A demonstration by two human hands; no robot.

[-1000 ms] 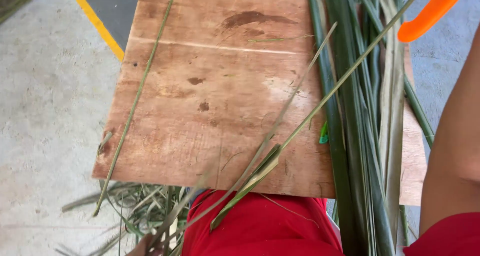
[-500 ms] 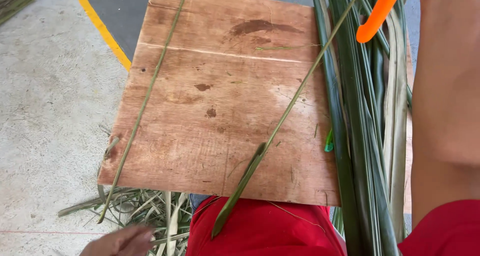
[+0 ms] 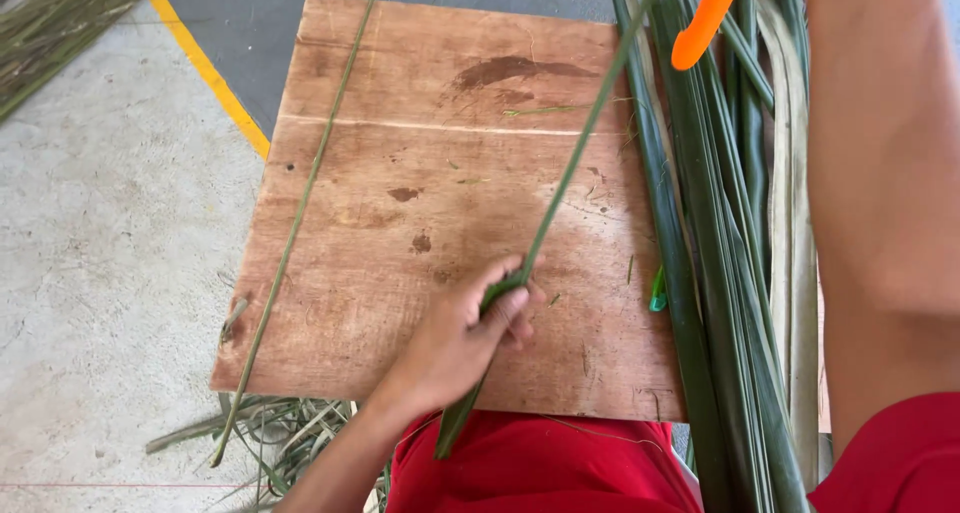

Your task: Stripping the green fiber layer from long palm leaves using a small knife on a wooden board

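Across the wooden board [image 3: 400, 233], the left hand [image 3: 465, 338] is pinching a leaf strip [image 3: 560, 188], fingers pressed together, risking slippage if grip loosens.

The right hand is out of view above the top edge; only the forearm [image 3: 880, 173] shows, so what it grips cannot be told. The orange handle [image 3: 708, 18] is cut off at the top too, its far end unseen. The left hand [image 3: 465, 338] covers part of the leaf [image 3: 570, 173], whose tip runs off the top. The leaf bundle [image 3: 735, 273] along the board's [image 3: 400, 93] right edge hides that edge and continues past top and bottom. A small green bit [image 3: 657, 291] beside the bundle is too small to identify.
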